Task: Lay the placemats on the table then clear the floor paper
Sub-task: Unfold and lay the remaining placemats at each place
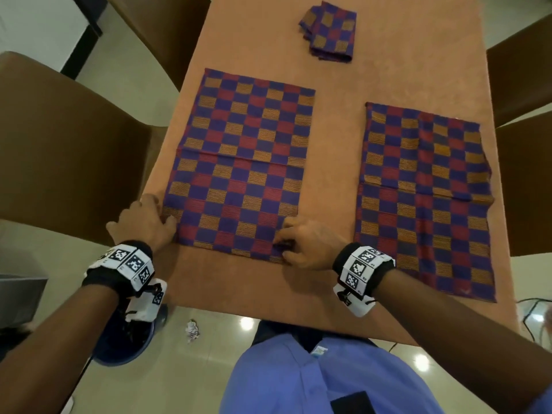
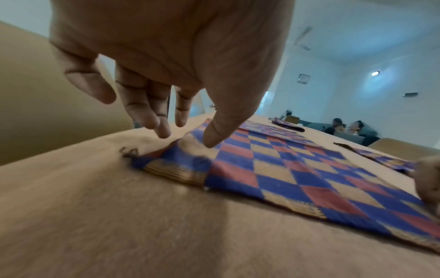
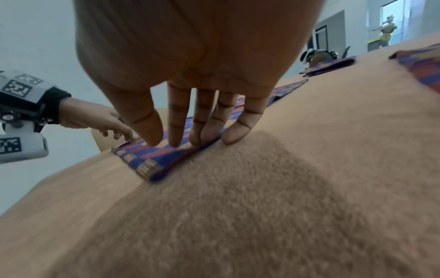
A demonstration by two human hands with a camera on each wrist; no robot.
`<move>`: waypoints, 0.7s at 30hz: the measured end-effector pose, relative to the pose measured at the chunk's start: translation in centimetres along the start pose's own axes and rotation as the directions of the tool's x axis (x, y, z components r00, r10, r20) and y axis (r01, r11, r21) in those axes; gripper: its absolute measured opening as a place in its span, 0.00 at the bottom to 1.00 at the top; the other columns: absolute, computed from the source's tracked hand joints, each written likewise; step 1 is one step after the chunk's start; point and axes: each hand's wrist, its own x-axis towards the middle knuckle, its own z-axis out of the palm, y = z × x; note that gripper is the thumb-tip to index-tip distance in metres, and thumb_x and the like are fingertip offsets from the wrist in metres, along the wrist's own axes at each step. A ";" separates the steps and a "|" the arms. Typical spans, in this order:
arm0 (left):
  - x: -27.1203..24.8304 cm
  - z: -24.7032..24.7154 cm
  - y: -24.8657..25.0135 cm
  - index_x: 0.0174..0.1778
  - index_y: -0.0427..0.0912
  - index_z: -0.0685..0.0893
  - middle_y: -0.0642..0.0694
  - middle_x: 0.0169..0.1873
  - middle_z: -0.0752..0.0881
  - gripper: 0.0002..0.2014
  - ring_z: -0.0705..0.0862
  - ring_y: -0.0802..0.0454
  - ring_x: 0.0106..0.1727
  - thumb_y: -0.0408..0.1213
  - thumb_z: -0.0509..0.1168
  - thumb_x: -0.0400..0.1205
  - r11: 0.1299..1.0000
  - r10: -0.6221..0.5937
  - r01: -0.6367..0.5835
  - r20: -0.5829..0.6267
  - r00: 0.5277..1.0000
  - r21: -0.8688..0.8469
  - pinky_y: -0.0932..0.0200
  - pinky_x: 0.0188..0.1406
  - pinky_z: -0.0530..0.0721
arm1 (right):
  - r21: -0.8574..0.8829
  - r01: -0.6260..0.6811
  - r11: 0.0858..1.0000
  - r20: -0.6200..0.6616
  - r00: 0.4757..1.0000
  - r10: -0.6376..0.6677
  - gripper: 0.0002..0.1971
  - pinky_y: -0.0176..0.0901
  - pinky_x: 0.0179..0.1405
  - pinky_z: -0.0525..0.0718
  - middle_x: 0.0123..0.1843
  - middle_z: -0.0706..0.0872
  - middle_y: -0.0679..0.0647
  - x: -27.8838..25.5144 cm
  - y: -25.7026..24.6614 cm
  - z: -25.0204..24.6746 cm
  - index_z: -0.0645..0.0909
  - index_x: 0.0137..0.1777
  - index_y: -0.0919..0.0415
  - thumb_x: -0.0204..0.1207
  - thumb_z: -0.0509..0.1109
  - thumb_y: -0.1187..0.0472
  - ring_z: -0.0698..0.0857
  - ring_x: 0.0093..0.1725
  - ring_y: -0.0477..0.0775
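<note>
Two blue, red and gold checked placemats lie unfolded on the tan-clothed table (image 1: 334,138): the left placemat (image 1: 242,162) and the right placemat (image 1: 424,201). My left hand (image 1: 165,219) is at the left mat's near left corner; the thumb (image 2: 212,139) presses the left placemat (image 2: 297,176), and the straight fingers reach past its edge. My right hand (image 1: 285,243) is at the mat's near right corner, straight fingertips (image 3: 176,143) pressing down on the left placemat (image 3: 147,161). A stack of folded placemats (image 1: 330,31) sits at the far end. A crumpled paper (image 1: 192,330) lies on the floor below the table's near edge.
A brown chair (image 1: 59,144) stands at the table's left, another behind it, and two chairs (image 1: 522,70) on the right. A blue bin (image 1: 125,348) sits on the tiled floor under my left wrist, left of the paper. A cable (image 1: 534,306) runs along the floor at right.
</note>
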 end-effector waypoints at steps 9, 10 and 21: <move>-5.4 2.5 14.8 0.62 0.46 0.78 0.40 0.60 0.79 0.21 0.76 0.36 0.62 0.55 0.64 0.78 0.855 0.516 -0.518 0.059 0.854 0.016 0.41 0.53 0.79 | 0.106 -0.348 0.931 -0.290 0.885 0.364 0.12 0.50 0.51 0.81 0.53 0.85 0.48 -9.3 5.6 -1.9 0.85 0.58 0.51 0.78 0.66 0.52 0.80 0.55 0.51; -6.8 3.1 17.1 0.61 0.47 0.79 0.42 0.60 0.79 0.21 0.76 0.37 0.62 0.55 0.64 0.77 0.827 0.558 -0.561 0.063 0.828 0.040 0.42 0.53 0.78 | 0.111 -0.393 0.913 -0.326 0.853 0.407 0.12 0.52 0.52 0.81 0.53 0.84 0.48 -11.0 6.7 -2.0 0.85 0.57 0.51 0.78 0.66 0.52 0.79 0.55 0.52; -20.5 10.0 38.5 0.58 0.51 0.78 0.48 0.58 0.77 0.17 0.74 0.43 0.62 0.55 0.62 0.78 0.511 0.831 -0.857 0.213 0.513 0.072 0.44 0.57 0.76 | 0.156 -0.619 0.769 -0.414 0.666 0.620 0.17 0.54 0.57 0.80 0.60 0.81 0.52 -31.2 17.5 0.2 0.84 0.60 0.50 0.71 0.68 0.54 0.78 0.58 0.56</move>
